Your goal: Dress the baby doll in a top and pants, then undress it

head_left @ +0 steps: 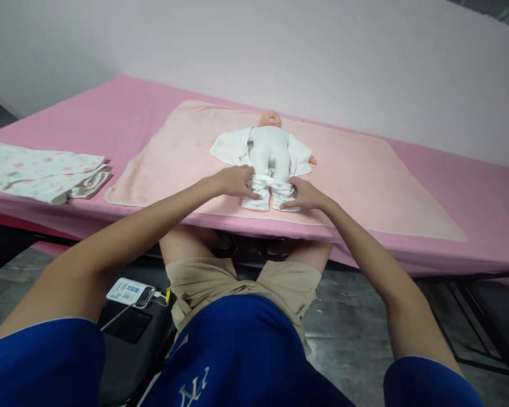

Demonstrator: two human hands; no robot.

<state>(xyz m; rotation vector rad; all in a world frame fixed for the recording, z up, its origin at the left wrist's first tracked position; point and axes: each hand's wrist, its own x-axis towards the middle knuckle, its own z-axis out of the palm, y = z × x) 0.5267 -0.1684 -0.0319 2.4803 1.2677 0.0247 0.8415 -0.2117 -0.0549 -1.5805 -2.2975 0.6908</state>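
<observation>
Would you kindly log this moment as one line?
left hand: on white trousers; right hand: on same trousers; doll: lying on peach blanket

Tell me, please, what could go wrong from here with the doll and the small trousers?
The small white printed trousers are bunched around the legs of the white-clothed baby doll; if the left hand and right hand pull unevenly, the cloth may twist or catch.
The doll's legs point toward the near edge of the pink-covered table, so a strong pull might drag the doll along the peach blanket.
</observation>
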